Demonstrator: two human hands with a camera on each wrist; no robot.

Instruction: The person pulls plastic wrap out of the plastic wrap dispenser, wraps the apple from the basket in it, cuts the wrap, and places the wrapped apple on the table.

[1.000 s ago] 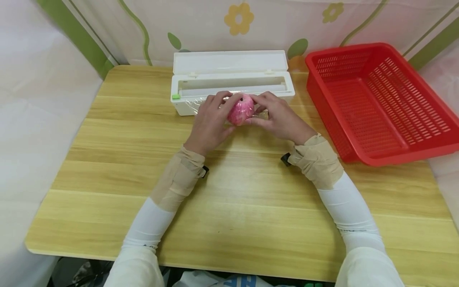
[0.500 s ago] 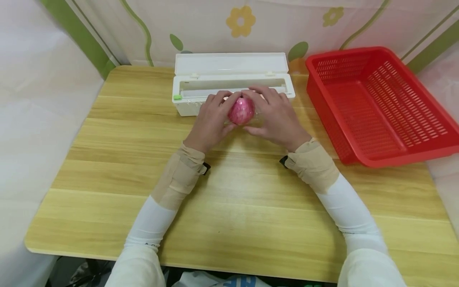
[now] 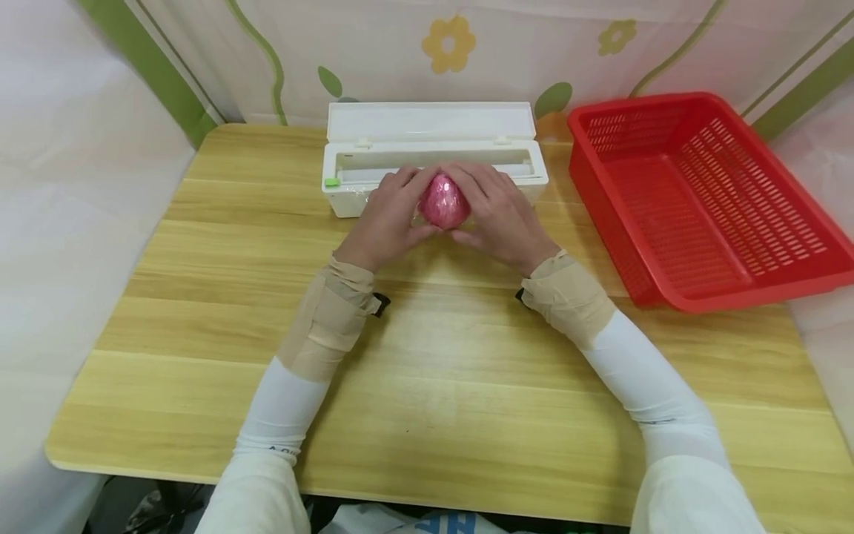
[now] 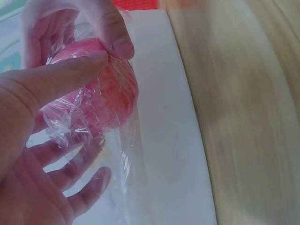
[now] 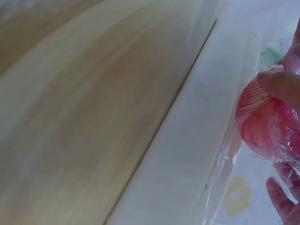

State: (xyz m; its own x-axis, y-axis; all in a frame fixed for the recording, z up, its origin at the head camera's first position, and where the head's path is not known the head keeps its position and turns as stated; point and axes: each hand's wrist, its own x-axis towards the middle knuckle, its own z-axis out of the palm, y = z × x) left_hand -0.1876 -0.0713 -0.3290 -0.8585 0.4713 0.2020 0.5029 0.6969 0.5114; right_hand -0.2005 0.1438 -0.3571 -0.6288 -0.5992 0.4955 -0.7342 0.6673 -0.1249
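Note:
Between my two hands sits a pinkish-red apple [image 3: 443, 202] with clear plastic film around it. My left hand [image 3: 389, 219] grips it from the left, its thumb lying across the apple [image 4: 117, 93] in the left wrist view. From the other side my right hand [image 3: 499, 216] holds it, and its thumb tip presses on the film beside the left thumb. Crinkled cling film [image 4: 72, 117] bunches over the apple's side and trails down to the white cling film box [image 3: 347, 202], which stands with its lid up just behind the hands.
A red slatted basket [image 3: 707, 285] stands at the right of the wooden table [image 3: 427, 400]. The box's raised lid [image 3: 430, 121] is near the curtain [image 3: 520, 44] at the back. A green slider [image 3: 331, 182] sits on the box's left front edge.
My right hand has come over the apple and closed round its right side. The apple has turned so that its dark dimple no longer shows. My left hand keeps its hold.

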